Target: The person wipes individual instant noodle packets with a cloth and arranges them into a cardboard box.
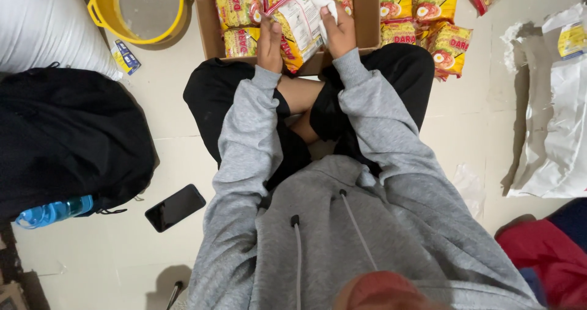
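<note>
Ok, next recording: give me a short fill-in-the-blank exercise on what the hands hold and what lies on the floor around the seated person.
1. Both hands, left hand and right hand, grip one yellow and white noodle packet over an open ____ box.
2. The round bucket on the floor at upper left is ____ in colour.
3. The black smartphone lies screen-up on the ____.
4. A ____ plastic bottle sticks out beside the black backpack.

Missing words: cardboard; yellow; floor; blue
</note>
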